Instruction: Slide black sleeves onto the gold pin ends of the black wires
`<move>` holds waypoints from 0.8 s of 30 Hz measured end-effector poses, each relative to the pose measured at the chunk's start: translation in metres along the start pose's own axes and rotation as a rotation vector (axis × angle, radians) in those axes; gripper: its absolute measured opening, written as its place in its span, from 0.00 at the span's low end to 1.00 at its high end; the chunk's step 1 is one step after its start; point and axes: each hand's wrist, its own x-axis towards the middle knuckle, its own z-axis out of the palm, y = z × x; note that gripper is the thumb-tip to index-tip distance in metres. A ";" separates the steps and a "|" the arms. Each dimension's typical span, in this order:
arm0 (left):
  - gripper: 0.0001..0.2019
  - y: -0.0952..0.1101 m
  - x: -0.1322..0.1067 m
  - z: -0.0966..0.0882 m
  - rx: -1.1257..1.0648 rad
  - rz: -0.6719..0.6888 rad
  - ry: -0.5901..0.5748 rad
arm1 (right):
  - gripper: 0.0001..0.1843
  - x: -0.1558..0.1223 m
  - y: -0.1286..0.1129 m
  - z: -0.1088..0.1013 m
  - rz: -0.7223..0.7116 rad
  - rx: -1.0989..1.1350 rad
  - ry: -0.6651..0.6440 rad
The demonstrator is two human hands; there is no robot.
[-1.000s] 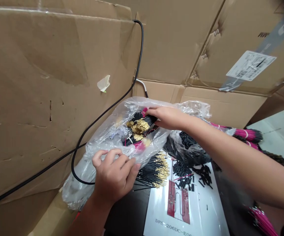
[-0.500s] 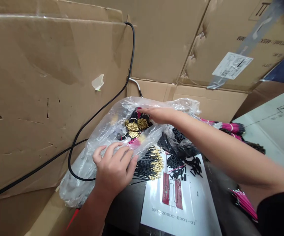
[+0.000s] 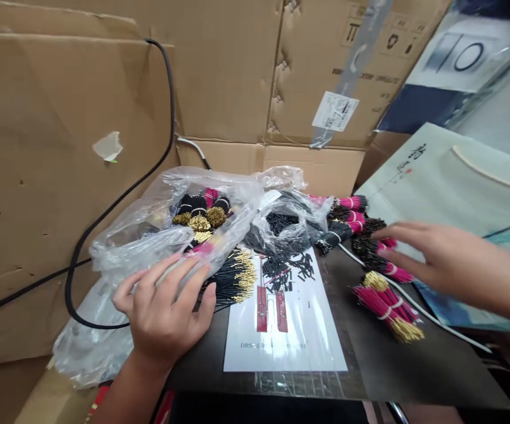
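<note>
The right hand [image 3: 440,259], a second ago deep in the clear plastic bag [image 3: 118,235] among the gold-tipped wire bundles [image 3: 199,217], has come out and swung to the right. It now hovers, fingers spread, over the pink and black bundles [image 3: 365,235] lying on the surface [image 3: 414,365]. The head camera has turned right with it, and the bag's mouth has slumped.
</note>
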 end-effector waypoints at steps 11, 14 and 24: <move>0.06 0.059 0.025 0.011 -0.380 0.195 -0.305 | 0.19 -0.108 -0.040 0.113 0.225 -0.109 0.115; 0.06 0.068 0.035 0.015 -0.421 0.257 -0.340 | 0.16 -0.110 -0.041 0.119 0.229 -0.096 0.169; 0.08 0.097 0.075 0.046 -0.498 0.430 -0.457 | 0.19 -0.104 -0.063 0.124 0.295 -0.006 0.240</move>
